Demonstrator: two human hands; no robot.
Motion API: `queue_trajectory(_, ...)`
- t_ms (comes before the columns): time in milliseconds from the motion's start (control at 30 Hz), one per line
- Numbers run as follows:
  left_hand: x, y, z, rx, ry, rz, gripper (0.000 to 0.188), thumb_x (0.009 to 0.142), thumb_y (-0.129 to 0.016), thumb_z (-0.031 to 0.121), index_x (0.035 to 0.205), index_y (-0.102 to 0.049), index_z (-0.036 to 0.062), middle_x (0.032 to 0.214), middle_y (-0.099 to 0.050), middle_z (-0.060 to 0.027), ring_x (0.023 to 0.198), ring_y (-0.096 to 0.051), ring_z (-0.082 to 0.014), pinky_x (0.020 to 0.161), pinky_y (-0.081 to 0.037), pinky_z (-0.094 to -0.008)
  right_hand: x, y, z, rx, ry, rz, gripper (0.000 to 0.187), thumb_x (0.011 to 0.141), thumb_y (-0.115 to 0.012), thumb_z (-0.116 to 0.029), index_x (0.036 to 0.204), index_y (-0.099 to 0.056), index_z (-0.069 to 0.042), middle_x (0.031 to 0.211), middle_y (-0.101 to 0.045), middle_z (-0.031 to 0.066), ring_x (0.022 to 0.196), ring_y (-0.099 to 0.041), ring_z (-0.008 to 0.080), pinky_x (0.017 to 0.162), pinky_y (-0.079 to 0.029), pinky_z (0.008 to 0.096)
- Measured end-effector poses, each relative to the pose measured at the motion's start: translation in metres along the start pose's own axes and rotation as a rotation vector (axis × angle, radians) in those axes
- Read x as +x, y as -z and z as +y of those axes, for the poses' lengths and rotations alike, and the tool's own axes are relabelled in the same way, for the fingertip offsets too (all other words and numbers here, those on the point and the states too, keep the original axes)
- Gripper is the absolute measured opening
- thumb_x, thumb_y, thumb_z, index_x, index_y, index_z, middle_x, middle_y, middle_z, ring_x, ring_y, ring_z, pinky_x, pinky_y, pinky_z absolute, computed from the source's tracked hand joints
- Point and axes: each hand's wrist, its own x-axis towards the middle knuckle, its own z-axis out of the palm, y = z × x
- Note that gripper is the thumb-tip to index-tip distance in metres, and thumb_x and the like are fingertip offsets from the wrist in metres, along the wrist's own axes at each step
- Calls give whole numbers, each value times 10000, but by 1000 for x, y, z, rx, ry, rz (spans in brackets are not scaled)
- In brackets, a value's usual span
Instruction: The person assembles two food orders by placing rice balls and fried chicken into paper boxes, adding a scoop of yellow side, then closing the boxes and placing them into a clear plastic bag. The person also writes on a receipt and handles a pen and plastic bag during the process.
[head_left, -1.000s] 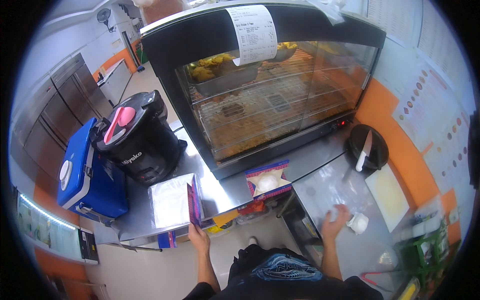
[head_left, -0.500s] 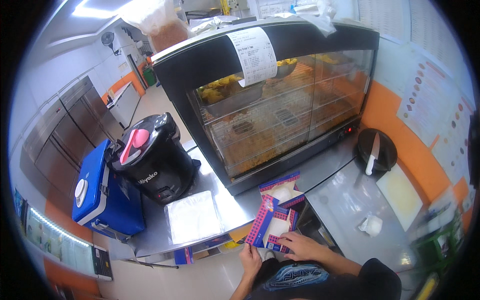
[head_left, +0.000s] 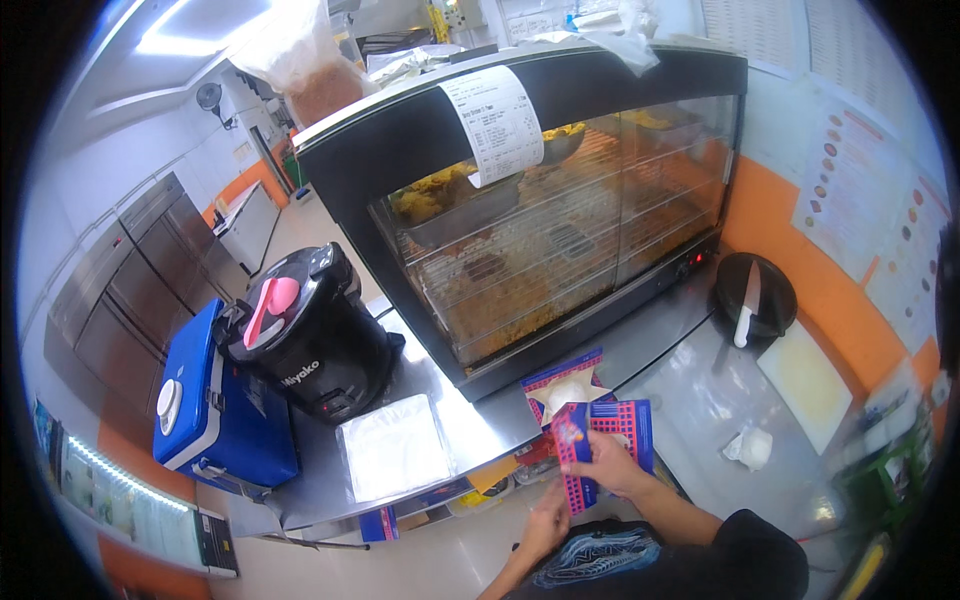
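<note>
A blue carton with pink checks (head_left: 574,462) is held in front of my body, partly folded, its panels at different angles. At its lower edge, my left hand (head_left: 545,520) is closed on the carton. My right hand (head_left: 612,466) grips it higher up, thumb and fingers over a panel. Just beyond, on the counter edge below the glass warmer, stands another open carton (head_left: 535,385) of the same pattern. Inside that one lies a whitish bundle (head_left: 573,388). The held carton covers part of it.
A glass food warmer (head_left: 540,270) with a receipt (head_left: 492,120) stands ahead. Left are a black rice cooker (head_left: 325,345) with a pink scoop (head_left: 270,305), a blue cooler (head_left: 215,400) and white sheets (head_left: 395,448). Right are a knife (head_left: 747,305) on a black pan (head_left: 780,315) and a cutting board (head_left: 805,385).
The held carton has shifted right and turned, its long panel now upright. My right hand has moved up onto that panel; my left hand has moved right, still holding the lower edge.
</note>
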Motion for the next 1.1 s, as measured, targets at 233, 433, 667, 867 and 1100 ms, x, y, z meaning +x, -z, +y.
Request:
queue_trajectory(233,8,3,-5,-634,627,554,340,977,-598,182,1257,-633,-7,1211,-691,-212,1091,-675,-243,965,-518,-369,-18,21,77,-1295,278,-178,476,925,-636,-301,1350,-605,-87,1240,-682,188,1126,-667,355,978,-505,438)
queue_trajectory(433,26,2,-2,-329,528,-70,393,894,-710,203,1218,-653,-12,1099,-729,-207,1056,-705,-308,912,-536,-376,-28,8,66,-985,-539,-534,386,842,-626,-138,1223,-683,-138,1212,-670,148,1158,-657,296,948,-530,417)
queue_trajectory(667,33,-14,-17,-123,553,129,399,770,-788,221,1082,-691,-8,1014,-740,-229,959,-719,-398,848,-559,-457,-36,13,60,-1081,-101,-346,364,852,-621,-106,1202,-712,-141,1186,-670,136,1103,-672,338,939,-543,470)
queue_trajectory(867,32,-1,-27,98,651,-14,389,800,-694,196,1129,-683,-14,932,-718,-281,910,-708,-434,833,-557,-496,-35,30,65,-1209,-23,-502,249,918,-658,-242,1118,-750,-125,1065,-708,139,1091,-683,327,905,-540,431)
queue_trajectory(1100,12,35,-33,-78,711,236,415,839,-587,63,1233,-663,-42,929,-699,-305,823,-714,-415,780,-553,-471,-10,42,48,-762,60,-31,430,951,-708,-372,1220,-705,-37,1227,-711,172,1128,-689,324,981,-522,386)
